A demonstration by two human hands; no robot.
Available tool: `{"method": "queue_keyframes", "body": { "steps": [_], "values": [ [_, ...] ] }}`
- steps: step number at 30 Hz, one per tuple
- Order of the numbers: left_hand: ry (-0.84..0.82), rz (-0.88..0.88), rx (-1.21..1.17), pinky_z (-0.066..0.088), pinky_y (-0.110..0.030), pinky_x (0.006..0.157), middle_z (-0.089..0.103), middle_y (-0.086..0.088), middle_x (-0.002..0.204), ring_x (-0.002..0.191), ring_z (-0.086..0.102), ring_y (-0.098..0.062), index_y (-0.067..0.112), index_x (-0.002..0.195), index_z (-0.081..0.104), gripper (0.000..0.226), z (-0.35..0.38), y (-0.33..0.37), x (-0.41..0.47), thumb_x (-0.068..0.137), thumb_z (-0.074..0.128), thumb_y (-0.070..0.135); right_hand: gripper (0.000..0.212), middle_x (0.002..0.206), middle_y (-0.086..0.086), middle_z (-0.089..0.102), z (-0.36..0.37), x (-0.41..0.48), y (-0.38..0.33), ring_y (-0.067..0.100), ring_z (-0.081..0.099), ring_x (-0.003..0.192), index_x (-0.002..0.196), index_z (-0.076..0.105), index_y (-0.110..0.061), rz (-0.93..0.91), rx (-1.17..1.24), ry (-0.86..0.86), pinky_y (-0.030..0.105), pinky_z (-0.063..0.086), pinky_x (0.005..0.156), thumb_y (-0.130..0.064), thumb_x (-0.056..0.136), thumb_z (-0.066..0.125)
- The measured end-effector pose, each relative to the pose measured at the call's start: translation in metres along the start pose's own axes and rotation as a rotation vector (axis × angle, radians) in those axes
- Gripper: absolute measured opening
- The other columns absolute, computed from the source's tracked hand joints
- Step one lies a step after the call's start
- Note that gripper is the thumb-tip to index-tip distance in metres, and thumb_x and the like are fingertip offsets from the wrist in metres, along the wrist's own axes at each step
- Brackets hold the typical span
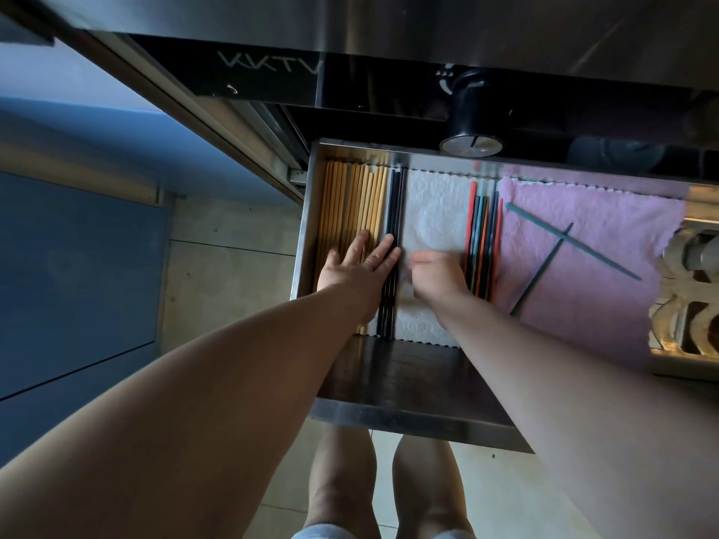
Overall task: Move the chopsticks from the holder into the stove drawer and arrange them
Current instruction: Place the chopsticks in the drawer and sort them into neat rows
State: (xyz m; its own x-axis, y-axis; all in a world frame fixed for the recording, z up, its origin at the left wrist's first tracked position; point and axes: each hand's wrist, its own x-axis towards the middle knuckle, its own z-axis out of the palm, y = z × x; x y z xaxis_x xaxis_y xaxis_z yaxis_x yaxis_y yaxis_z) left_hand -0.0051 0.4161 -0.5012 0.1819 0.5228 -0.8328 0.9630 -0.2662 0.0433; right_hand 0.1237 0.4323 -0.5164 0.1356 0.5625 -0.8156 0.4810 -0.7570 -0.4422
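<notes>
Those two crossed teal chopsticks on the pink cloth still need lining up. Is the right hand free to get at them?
Probably yes. The right hand rests on the white liner, and the crossed chopsticks lie uncovered on the pink cloth, just past the colored bundle.

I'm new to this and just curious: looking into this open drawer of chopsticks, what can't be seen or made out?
- Head view: near ends of the tan wooden chopsticks, covered by the flat left hand.
- Whether the curled right hand grips anything; its fingers are blurred.
- The pink cloth's right part, hidden by an object at the frame's right edge.
- The chopstick holder: not identifiable.
</notes>
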Motion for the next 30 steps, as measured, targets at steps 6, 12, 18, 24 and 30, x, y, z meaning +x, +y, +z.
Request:
{"method": "queue_keyframes", "body": {
  "steps": [6, 12, 18, 24, 30],
  "values": [
    [0.113, 0.058, 0.081, 0.003, -0.055, 0.117, -0.037, 0.004, 0.154, 0.143, -0.028, -0.026, 0.023, 0.151, -0.022, 0.092, 0.007, -0.003, -0.005, 0.094, 0.050, 0.014, 0.044, 0.135, 0.009, 0.056, -0.005, 0.000, 0.008, 0.027, 0.053, 0.123, 0.130, 0.059, -0.017, 0.053, 0.049, -0.075, 0.044, 0.045, 0.104, -0.003, 0.089, 0.046],
    [0.117, 0.030, -0.008, 0.004, -0.047, 0.118, -0.037, 0.003, 0.154, 0.145, -0.025, -0.019, 0.020, 0.151, -0.021, 0.088, 0.011, -0.003, -0.009, 0.094, 0.045, 0.009, 0.044, 0.127, 0.005, 0.061, 0.000, -0.003, 0.008, 0.024, 0.061, 0.107, 0.127, 0.060, -0.026, 0.081, 0.040, -0.173, 0.043, 0.052, 0.095, -0.009, 0.091, 0.042],
    [0.109, 0.042, -0.037, 0.009, -0.048, 0.119, -0.037, 0.006, 0.154, 0.145, -0.025, -0.019, 0.024, 0.151, -0.021, 0.091, 0.015, -0.008, -0.011, 0.092, 0.045, 0.007, 0.046, 0.134, 0.003, 0.057, 0.003, -0.004, 0.005, 0.027, 0.056, 0.117, 0.128, 0.059, -0.026, 0.080, 0.027, -0.177, 0.043, 0.047, 0.100, -0.010, 0.090, 0.040],
    [0.135, 0.045, -0.020, 0.008, -0.049, 0.119, -0.037, 0.007, 0.154, 0.145, -0.025, -0.020, 0.025, 0.151, -0.022, 0.091, 0.015, -0.006, -0.010, 0.093, 0.046, 0.008, 0.047, 0.132, 0.002, 0.058, 0.005, -0.004, 0.005, 0.024, 0.058, 0.113, 0.133, 0.056, -0.026, 0.063, 0.012, -0.183, 0.042, 0.048, 0.099, -0.012, 0.091, 0.040],
    [0.072, 0.042, 0.049, 0.001, -0.051, 0.119, -0.037, 0.004, 0.154, 0.144, -0.026, -0.022, 0.023, 0.150, -0.023, 0.099, 0.012, 0.000, -0.010, 0.091, 0.054, 0.009, 0.046, 0.133, 0.004, 0.057, 0.001, 0.000, 0.011, 0.025, 0.056, 0.116, 0.131, 0.058, -0.027, 0.045, -0.005, -0.185, 0.043, 0.047, 0.100, -0.012, 0.091, 0.041]
  ]
}}
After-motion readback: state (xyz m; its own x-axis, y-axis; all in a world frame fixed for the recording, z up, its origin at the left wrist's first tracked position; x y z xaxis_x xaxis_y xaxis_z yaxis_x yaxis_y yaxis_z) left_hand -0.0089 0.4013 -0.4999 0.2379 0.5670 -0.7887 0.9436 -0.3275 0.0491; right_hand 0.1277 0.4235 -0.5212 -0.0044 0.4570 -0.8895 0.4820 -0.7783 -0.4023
